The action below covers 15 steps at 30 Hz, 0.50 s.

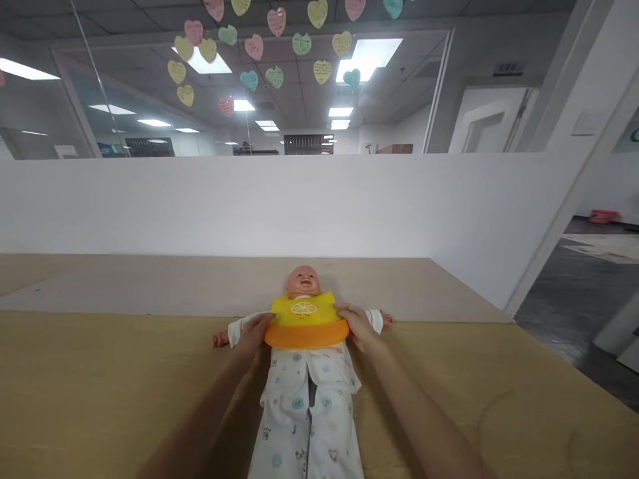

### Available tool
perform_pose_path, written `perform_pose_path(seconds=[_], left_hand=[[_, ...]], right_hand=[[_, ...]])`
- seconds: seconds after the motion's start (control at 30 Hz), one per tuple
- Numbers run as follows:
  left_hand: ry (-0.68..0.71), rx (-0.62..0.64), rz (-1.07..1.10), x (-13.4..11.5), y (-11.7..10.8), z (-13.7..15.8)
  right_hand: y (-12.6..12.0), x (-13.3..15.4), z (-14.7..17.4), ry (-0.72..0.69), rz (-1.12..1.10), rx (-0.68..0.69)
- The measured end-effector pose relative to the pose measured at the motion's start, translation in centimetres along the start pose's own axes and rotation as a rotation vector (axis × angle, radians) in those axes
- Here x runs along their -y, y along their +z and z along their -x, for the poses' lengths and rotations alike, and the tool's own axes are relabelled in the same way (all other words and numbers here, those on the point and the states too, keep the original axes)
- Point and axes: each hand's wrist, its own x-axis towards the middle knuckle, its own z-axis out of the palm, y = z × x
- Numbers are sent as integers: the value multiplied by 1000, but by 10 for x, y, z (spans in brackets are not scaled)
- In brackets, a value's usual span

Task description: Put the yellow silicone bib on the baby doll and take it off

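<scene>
A baby doll [303,281] lies on its back, head away from me and arms spread out. It wears white patterned clothes [299,406]. Over its chest is a yellow bib [304,313] with a white citrus-slice print and an orange catch pocket [305,335] along the bottom. My left hand [254,334] is closed at the bib's left edge. On the opposite edge my right hand [358,326] is closed too, thumb and fingers at the yellow rim. My hands cover part of the doll's white sleeves; the tips of my left fingers are poorly visible.
The doll rests on a wooden tabletop [124,386] with a greyish board [174,283] behind. A low white wall [249,206] stands at the back, topped by glass carrying heart-shaped sticky notes [276,21]. At right, beyond the table's edge, lies a dark floor [559,293] with a red basin [604,216].
</scene>
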Motion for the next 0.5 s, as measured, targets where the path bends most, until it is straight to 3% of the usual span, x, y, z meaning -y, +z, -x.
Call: perform_pose_path(seconds=[0.2,0.37,0.5], left_hand=[[-25,18,-79,39,-22,12],[130,-73,-371,38,-33,-1],[138,-75,-478,39,-36,-8]], right_hand=[[-29,-22,18,-142,120,-62],[-53,-38,17,-337,429,-13],[-58,-40,12,-345,562,60]])
